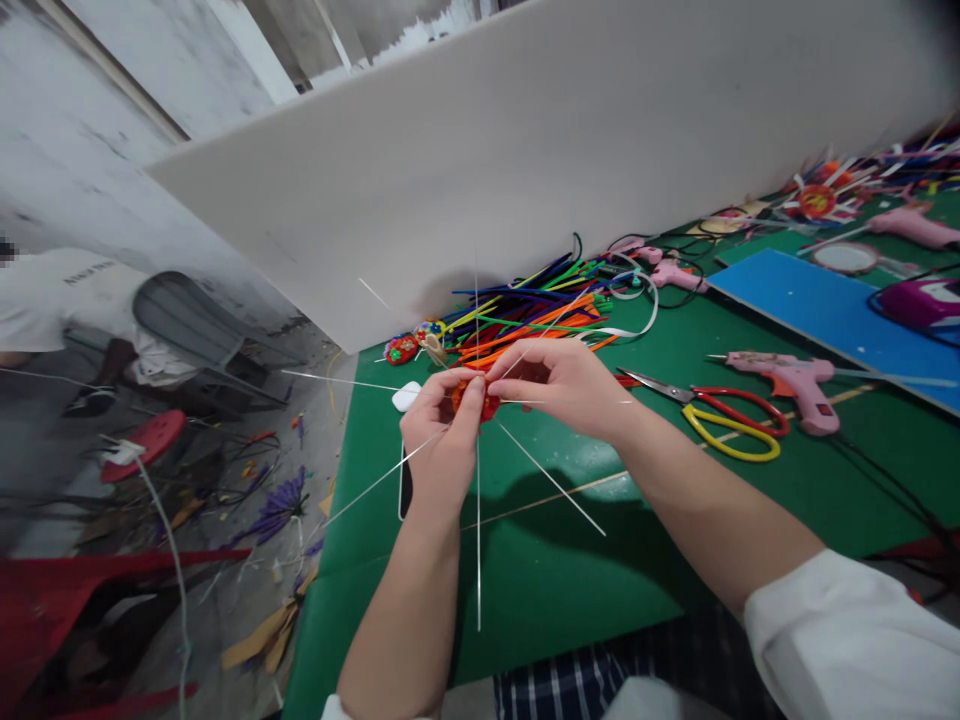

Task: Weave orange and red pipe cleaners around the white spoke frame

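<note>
Above the green table (555,580), both of my hands meet at a small red-orange round piece (489,406). Thin white rods (551,480) stick out from it on all sides like spokes. My left hand (439,435) is closed, its thumb and fingers pinching the round piece. My right hand (559,385) comes in from the right with its fingers bent and pressed together at the piece's upper edge, by the base of a rod. What exactly those right fingertips grip is hidden. The centre of the piece is mostly covered by my fingers.
Colourful pipe cleaners (525,315) lie behind my hands. Scissors (697,395) with red and yellow handles, a pink glue gun (802,380) and a blue board (810,305) lie right. A white case (406,397) is near my left hand. A person (82,295) sits far left.
</note>
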The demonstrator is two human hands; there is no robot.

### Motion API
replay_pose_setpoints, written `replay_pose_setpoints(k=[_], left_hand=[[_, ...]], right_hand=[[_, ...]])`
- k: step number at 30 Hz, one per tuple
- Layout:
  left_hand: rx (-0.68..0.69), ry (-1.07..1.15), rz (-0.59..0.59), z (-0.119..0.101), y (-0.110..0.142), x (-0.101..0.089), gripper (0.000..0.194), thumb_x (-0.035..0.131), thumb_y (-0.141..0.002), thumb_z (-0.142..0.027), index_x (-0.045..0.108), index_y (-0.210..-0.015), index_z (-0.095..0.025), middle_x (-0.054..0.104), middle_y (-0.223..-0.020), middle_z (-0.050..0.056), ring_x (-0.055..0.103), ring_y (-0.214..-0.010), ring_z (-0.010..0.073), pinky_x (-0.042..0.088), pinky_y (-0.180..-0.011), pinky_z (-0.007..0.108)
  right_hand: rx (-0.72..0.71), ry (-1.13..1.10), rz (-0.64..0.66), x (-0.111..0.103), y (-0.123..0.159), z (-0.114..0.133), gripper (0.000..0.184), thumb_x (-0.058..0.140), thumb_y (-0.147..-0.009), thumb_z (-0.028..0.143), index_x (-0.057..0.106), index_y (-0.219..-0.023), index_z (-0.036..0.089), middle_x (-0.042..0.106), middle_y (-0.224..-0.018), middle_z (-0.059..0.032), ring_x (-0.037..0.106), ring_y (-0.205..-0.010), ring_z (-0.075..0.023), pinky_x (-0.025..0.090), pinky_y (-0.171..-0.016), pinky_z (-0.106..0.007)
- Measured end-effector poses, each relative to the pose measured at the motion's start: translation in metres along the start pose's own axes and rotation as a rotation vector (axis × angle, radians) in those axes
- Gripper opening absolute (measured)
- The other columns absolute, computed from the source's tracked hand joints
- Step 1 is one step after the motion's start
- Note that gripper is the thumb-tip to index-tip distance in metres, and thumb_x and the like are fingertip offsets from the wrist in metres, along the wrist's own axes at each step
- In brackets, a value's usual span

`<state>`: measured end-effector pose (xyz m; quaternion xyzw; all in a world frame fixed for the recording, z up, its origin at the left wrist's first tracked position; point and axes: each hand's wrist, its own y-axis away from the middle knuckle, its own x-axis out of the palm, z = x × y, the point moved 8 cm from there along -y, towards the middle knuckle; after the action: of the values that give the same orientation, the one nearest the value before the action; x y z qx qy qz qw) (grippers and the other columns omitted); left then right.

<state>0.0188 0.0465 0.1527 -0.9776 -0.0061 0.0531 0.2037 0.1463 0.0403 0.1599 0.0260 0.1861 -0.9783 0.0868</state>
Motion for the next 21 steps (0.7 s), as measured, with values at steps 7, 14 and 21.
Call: replay_pose_setpoints(k=[7, 14, 21], left_hand=[[0.004, 0.013, 0.117, -0.001, -0.001, 0.003, 0.016, 0.061, -0.076, -0.026, 0.063, -0.09, -0.019, 0.065, -0.086, 0.002, 0.06, -0.066, 0.0097, 0.047, -0.052, 0.017], [-0.176, 0.07, 0.706, 0.011, 0.004, 0.002, 0.051, 0.062, -0.074, -0.022, 0.05, -0.123, -0.027, 0.057, -0.119, 0.008, 0.058, -0.098, 0.0222, 0.053, -0.066, 0.028], [-0.221, 0.321, 0.778, 0.013, 0.003, 0.006, 0.055, 0.061, -0.071, -0.044, 0.052, -0.121, -0.022, 0.062, -0.108, 0.011, 0.062, -0.089, 0.025, 0.055, -0.062, 0.032]], right_hand=[[0.012, -0.036, 0.021, -0.006, -0.001, -0.002, 0.014, 0.062, -0.074, 0.028, 0.063, -0.079, 0.015, 0.063, -0.071, -0.0017, 0.057, -0.062, -0.0103, 0.045, -0.054, -0.023], [0.05, -0.107, 0.023, -0.021, -0.005, -0.006, 0.013, 0.066, -0.07, 0.025, 0.062, -0.073, 0.013, 0.061, -0.068, -0.0007, 0.053, -0.058, -0.0081, 0.042, -0.048, -0.02], [0.066, -0.103, 0.068, -0.017, -0.004, -0.009, 0.018, 0.067, -0.07, 0.03, 0.062, -0.075, 0.013, 0.061, -0.07, -0.0011, 0.054, -0.059, -0.0086, 0.043, -0.048, -0.02]])
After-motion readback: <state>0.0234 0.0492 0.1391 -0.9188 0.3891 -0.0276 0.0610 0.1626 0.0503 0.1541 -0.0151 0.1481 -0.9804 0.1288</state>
